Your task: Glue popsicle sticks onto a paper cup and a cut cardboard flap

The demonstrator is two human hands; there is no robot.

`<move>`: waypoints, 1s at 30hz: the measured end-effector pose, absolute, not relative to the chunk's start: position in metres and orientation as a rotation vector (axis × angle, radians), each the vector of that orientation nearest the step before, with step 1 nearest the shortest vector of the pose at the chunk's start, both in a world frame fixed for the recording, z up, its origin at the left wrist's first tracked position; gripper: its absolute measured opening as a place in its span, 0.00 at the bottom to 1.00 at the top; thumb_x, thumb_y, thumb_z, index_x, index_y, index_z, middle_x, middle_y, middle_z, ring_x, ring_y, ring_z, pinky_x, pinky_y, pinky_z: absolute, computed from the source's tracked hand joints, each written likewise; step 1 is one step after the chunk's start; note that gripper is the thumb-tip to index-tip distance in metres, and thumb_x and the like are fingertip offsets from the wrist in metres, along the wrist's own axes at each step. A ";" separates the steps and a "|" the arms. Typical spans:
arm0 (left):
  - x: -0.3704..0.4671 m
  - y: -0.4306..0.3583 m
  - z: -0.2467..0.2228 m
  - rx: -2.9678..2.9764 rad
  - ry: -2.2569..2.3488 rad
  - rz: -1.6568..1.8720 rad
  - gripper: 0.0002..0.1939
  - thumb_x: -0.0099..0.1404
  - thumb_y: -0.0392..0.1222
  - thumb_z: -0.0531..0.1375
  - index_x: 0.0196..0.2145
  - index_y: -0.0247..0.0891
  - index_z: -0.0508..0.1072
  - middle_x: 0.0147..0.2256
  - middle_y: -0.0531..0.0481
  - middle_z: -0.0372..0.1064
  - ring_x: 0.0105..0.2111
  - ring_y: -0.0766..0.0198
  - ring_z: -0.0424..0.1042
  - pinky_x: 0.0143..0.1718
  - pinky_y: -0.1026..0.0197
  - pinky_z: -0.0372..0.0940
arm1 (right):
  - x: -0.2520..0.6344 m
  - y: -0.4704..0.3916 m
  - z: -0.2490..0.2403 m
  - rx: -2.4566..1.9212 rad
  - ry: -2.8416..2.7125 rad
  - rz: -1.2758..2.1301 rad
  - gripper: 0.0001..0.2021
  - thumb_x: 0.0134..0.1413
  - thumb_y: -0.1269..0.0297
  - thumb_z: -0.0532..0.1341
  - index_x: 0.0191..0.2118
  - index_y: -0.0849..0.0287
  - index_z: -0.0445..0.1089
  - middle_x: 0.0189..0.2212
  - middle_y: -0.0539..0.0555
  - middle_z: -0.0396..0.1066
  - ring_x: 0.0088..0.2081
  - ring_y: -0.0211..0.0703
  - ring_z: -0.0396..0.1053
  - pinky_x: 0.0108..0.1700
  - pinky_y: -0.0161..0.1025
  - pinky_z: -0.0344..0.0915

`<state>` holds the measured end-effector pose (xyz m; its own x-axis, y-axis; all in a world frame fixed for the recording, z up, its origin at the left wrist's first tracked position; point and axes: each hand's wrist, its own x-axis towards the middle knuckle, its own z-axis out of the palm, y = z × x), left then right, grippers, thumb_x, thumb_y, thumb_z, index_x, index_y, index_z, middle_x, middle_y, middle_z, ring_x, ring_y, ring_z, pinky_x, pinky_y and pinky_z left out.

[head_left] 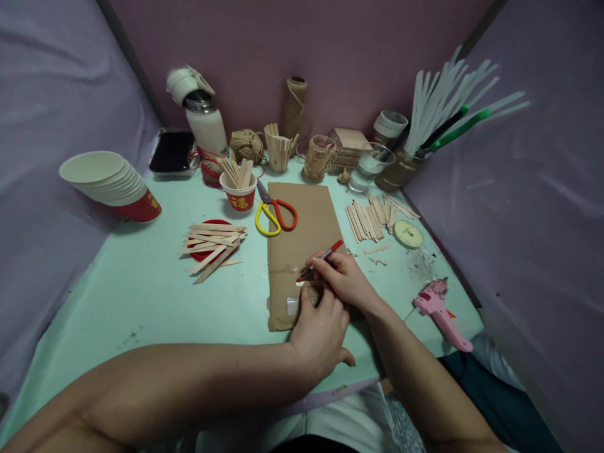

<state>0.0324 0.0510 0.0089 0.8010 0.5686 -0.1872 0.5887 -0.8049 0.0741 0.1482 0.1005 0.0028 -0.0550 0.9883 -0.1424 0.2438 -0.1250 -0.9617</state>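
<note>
My right hand (pixel 348 277) grips a red marker pen (pixel 331 250), its tip down at the left end of a small wooden craft stick (pixel 300 284). My left hand (pixel 321 327) presses that stick against a brown cardboard sheet (pixel 302 248) with its fingertips, partly hiding it. A clear ruler-like strip (pixel 293 306) shows from beneath the left hand. Scissors (pixel 277 217) with one yellow and one red handle lie across the cardboard's upper left edge.
Left stand stacked paper cups (pixel 111 182), loose sticks on a red lid (pixel 214 248) and a cup of sticks (pixel 240 192). On the right are short sticks (pixel 365 220), a round tin (pixel 408 234) and a pink glue gun (pixel 441 311). Behind, a glass of water (pixel 368 168) and glue sticks (pixel 438 113).
</note>
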 end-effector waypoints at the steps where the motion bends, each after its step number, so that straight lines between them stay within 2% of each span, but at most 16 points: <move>1: 0.032 0.051 0.009 2.854 0.921 -0.240 0.46 0.56 0.70 0.57 0.62 0.33 0.62 0.61 0.33 0.58 0.63 0.39 0.47 0.59 0.30 0.52 | 0.148 0.101 0.003 -1.458 -1.381 1.241 0.15 0.58 0.52 0.59 0.33 0.61 0.71 0.24 0.50 0.71 0.24 0.36 0.69 0.26 0.32 0.64; 7: 0.032 0.051 0.011 2.843 0.916 -0.254 0.47 0.56 0.69 0.58 0.63 0.32 0.60 0.61 0.33 0.57 0.64 0.39 0.46 0.59 0.29 0.52 | 0.148 0.100 0.007 -1.465 -1.401 1.204 0.15 0.58 0.53 0.59 0.32 0.61 0.71 0.23 0.50 0.71 0.24 0.36 0.69 0.26 0.32 0.64; 15: 0.032 0.050 0.009 2.865 0.924 -0.232 0.47 0.56 0.70 0.57 0.62 0.33 0.61 0.61 0.33 0.57 0.63 0.40 0.48 0.59 0.29 0.52 | 0.149 0.099 0.008 -1.418 -1.325 1.106 0.14 0.57 0.54 0.61 0.30 0.61 0.72 0.22 0.48 0.68 0.24 0.35 0.66 0.26 0.32 0.63; 21: 0.030 0.050 0.007 2.890 0.927 -0.214 0.49 0.56 0.71 0.56 0.63 0.30 0.59 0.62 0.30 0.55 0.62 0.41 0.50 0.59 0.29 0.52 | 0.173 0.068 0.017 -1.291 -1.224 0.772 0.10 0.63 0.59 0.56 0.45 0.56 0.70 0.25 0.47 0.69 0.25 0.35 0.66 0.30 0.35 0.65; 25: 0.030 0.049 0.008 2.916 0.932 -0.210 0.50 0.56 0.71 0.55 0.64 0.29 0.57 0.63 0.29 0.53 0.63 0.41 0.50 0.58 0.29 0.52 | 0.192 0.027 0.007 -1.486 -1.398 0.483 0.09 0.63 0.66 0.56 0.47 0.54 0.70 0.33 0.51 0.73 0.34 0.39 0.72 0.40 0.39 0.69; 27: 0.030 0.049 0.009 2.920 0.940 -0.213 0.50 0.56 0.71 0.55 0.64 0.31 0.57 0.63 0.29 0.53 0.63 0.41 0.50 0.59 0.30 0.52 | 0.199 0.011 -0.003 -1.530 -1.576 0.370 0.08 0.62 0.69 0.58 0.45 0.54 0.71 0.36 0.53 0.74 0.39 0.42 0.73 0.42 0.40 0.70; 30: 0.030 0.051 0.010 2.909 0.934 -0.229 0.50 0.56 0.71 0.55 0.64 0.30 0.56 0.63 0.28 0.53 0.63 0.41 0.50 0.58 0.30 0.52 | 0.205 -0.003 -0.017 -1.527 -1.748 0.252 0.12 0.60 0.71 0.59 0.48 0.53 0.70 0.40 0.55 0.75 0.43 0.44 0.73 0.45 0.43 0.71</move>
